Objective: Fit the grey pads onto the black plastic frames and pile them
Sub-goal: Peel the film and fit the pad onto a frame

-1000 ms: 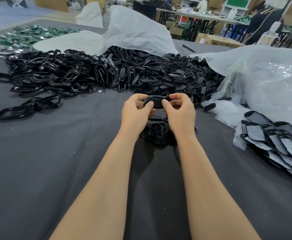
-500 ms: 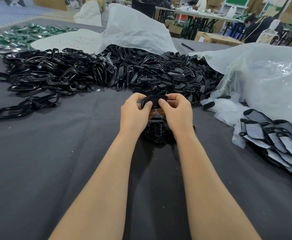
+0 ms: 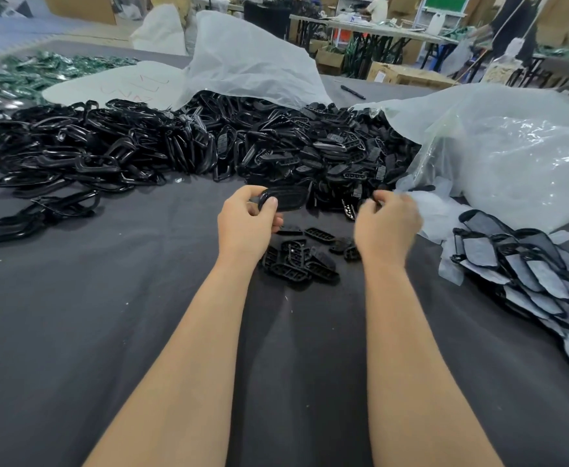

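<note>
- Left hand (image 3: 246, 227) pinches one glossy black oval plastic frame (image 3: 284, 198) by its end, up off the dark grey cloth table (image 3: 107, 332), I guess to keep its face free for fitting.
- Right hand (image 3: 388, 221) is off it, fingers curled. It's too blurry to tell if it holds anything.
- Pile of grey-padded frames (image 3: 519, 267) sits far right, handy for stacking.
- Red scrawl on the white plastic sack (image 3: 134, 85) is unreadable.

Nothing legible is coming through here: faint red handwriting is running across the white plastic sheet (image 3: 117, 85), too washed out to read, and the label on the cardboard carton (image 3: 407, 77) is showing only as a blur.
</note>
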Motion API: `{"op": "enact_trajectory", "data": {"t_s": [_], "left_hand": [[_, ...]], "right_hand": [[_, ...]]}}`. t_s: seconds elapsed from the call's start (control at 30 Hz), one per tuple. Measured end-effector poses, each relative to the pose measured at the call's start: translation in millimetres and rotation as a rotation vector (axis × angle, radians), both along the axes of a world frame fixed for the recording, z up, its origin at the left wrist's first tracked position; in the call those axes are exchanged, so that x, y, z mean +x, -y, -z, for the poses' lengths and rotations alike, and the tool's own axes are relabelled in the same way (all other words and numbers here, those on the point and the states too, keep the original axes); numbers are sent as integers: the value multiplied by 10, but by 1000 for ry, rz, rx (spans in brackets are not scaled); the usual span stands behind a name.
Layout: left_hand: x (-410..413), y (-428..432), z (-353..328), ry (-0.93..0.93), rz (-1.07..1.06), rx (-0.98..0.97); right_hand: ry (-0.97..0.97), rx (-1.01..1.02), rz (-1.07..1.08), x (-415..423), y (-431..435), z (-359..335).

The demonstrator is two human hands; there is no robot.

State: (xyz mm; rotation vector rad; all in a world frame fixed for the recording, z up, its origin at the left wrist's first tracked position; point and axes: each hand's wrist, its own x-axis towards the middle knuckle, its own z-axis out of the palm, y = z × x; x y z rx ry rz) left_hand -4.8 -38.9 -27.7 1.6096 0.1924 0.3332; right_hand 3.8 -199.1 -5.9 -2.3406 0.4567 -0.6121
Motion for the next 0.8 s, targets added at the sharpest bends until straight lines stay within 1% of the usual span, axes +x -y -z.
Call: {"op": "enact_trajectory", "data": {"t_s": [0.03, 0.1, 0.17, 0.27, 0.33, 0.47, 0.53, 0.6, 0.7, 0.8], "left_hand": [[3, 2, 3, 7, -5, -5], [2, 10, 1, 15, -6, -18], [5, 11, 5, 13, -5, -25], [15, 6, 5, 10, -9, -26], [18, 5, -1, 11, -5, -21], [1, 5, -10, 18, 1, -19], [-5, 1, -14, 23, 2, -22], [-3, 3, -17, 24, 3, -28], [1, 15, -15, 24, 9, -27], [-6, 17, -16, 23, 13, -31]], "right_hand": [[-124, -46, 86, 10, 93, 8], [-354, -39, 164, 19, 183, 26], [-438, -2, 168, 18, 184, 50], [-451, -70, 169, 18, 178, 79], [-425, -104, 183, 22, 174, 90], [-384, -119, 153, 13, 153, 97], [-356, -84, 159, 15, 161, 88], [-367, -65, 187, 16, 170, 71], [-396, -98, 205, 37, 164, 78], [-278, -69, 212, 53, 179, 115]]}}
